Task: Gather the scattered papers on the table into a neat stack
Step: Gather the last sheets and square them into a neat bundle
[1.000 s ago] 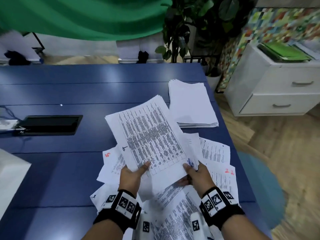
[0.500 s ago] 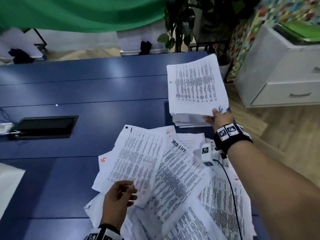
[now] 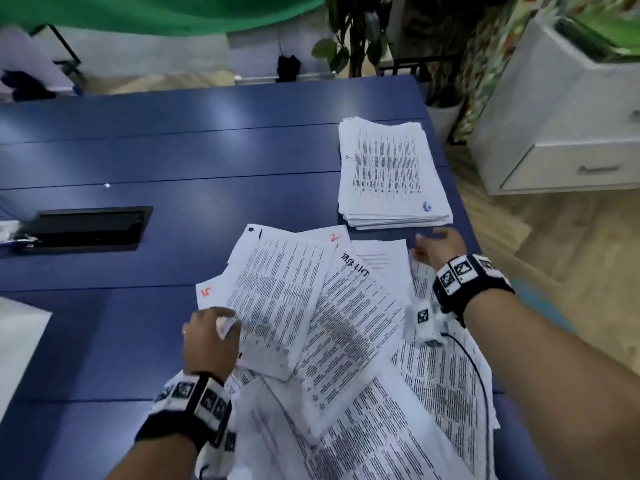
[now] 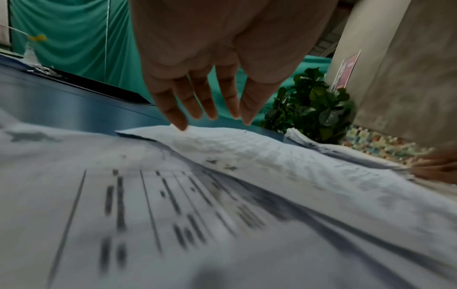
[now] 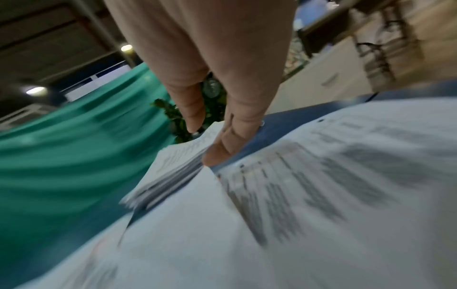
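Note:
A neat stack of printed papers [image 3: 391, 174] lies near the right edge of the blue table [image 3: 173, 150]. In front of it, several loose printed sheets [image 3: 329, 341] overlap in a messy heap, some marked with red numbers. My left hand [image 3: 211, 336] touches the near left edge of the topmost loose sheet [image 4: 247, 148]; in the left wrist view its fingers [image 4: 210, 117] are straight with the tips on the paper. My right hand [image 3: 436, 244] hovers empty just in front of the stack [image 5: 173, 166], its fingers [image 5: 222, 148] relaxed and close to the stack's near corner.
A black cable hatch [image 3: 86, 228] is sunk into the table at the left. A white object [image 3: 17, 341] juts in at the left edge. Beyond the table's right edge stand a white drawer cabinet [image 3: 571, 116] and a potted plant [image 3: 353, 36].
My right hand carried one printed sheet to the stack, left it on top and drew back toward the heap. My left hand let go of that sheet and came down on the loose sheets.

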Available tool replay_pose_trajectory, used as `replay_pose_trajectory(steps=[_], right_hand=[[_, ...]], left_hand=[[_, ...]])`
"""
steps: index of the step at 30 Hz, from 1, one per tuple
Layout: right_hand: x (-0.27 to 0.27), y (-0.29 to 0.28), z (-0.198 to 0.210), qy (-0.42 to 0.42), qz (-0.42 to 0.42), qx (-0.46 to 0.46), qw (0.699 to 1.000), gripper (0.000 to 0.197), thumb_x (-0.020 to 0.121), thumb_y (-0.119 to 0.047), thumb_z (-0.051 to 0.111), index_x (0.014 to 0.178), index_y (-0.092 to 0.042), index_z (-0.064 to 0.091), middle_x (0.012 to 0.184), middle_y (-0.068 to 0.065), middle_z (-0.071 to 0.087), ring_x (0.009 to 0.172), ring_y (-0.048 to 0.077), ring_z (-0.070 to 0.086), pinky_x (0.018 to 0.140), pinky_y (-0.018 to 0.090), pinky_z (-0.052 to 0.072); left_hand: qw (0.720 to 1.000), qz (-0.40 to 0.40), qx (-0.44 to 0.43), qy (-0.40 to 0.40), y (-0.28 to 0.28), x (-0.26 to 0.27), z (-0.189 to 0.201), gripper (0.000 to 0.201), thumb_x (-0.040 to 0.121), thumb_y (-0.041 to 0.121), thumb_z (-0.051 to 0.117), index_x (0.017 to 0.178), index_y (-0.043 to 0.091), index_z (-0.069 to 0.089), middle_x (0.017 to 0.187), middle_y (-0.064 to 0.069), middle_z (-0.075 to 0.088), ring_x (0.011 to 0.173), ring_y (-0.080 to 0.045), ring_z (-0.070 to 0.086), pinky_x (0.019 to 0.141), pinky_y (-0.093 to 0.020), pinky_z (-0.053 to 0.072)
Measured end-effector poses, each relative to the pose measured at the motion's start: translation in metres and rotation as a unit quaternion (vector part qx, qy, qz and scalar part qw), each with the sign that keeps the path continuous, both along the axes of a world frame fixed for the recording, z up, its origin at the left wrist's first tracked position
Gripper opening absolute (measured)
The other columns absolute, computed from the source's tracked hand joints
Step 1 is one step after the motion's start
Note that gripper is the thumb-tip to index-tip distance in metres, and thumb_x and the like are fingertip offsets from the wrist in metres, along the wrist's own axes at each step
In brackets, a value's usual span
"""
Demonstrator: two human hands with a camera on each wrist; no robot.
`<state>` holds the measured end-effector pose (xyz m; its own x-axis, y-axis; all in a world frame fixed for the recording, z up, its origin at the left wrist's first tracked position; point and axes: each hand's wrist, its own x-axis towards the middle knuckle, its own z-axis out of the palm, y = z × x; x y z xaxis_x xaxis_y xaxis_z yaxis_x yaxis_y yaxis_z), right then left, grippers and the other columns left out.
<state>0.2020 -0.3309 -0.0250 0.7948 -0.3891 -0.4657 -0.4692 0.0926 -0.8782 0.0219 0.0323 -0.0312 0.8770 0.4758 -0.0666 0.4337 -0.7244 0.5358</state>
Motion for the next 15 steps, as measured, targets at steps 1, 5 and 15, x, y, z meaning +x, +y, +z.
replay_pose_trajectory(steps=[1, 5, 15], right_hand=[[-0.02, 0.002, -0.001, 0.01, 0.038, -0.046, 0.998, 0.022, 0.086, -0.001, 0.063, 0.081, -0.018, 0.05, 0.089, 0.025, 0.062, 0.057, 0.024, 0.056, 0.053, 0.037, 0.056], [-0.102, 0.01, -0.008, 0.049, 0.183, -0.264, 0.946, 0.019, 0.082, -0.021, 0.071, 0.097, -0.014, 0.062, 0.092, 0.01, 0.064, 0.089, 0.026, 0.06, 0.079, 0.03, 0.047], [-0.179, 0.051, -0.017, 0.133, 0.114, -0.209, 0.962, 0.085, 0.071, -0.032, 0.082, 0.137, -0.004, 0.035, 0.134, 0.018, 0.047, 0.118, 0.033, 0.051, 0.098, 0.039, 0.046]], left_hand=[[0.999, 0.003, 0.023, 0.021, 0.008, 0.01, -0.003, 0.02, 0.081, 0.022, 0.072, 0.1, 0.015, 0.067, 0.109, -0.015, 0.058, 0.108, -0.037, 0.049, 0.093, -0.044, 0.039], [0.992, 0.016, 0.035, 0.122, 0.034, 0.034, -0.006, 0.067, 0.075, 0.042, 0.076, 0.129, 0.013, 0.05, 0.132, -0.021, 0.047, 0.124, -0.043, 0.039, 0.104, -0.051, 0.034], [0.984, 0.006, -0.028, 0.173, 0.033, 0.006, -0.007, 0.106, 0.053, 0.037, 0.091, 0.139, 0.011, 0.034, 0.137, -0.016, 0.035, 0.119, -0.04, 0.048, 0.1, -0.049, 0.044]])
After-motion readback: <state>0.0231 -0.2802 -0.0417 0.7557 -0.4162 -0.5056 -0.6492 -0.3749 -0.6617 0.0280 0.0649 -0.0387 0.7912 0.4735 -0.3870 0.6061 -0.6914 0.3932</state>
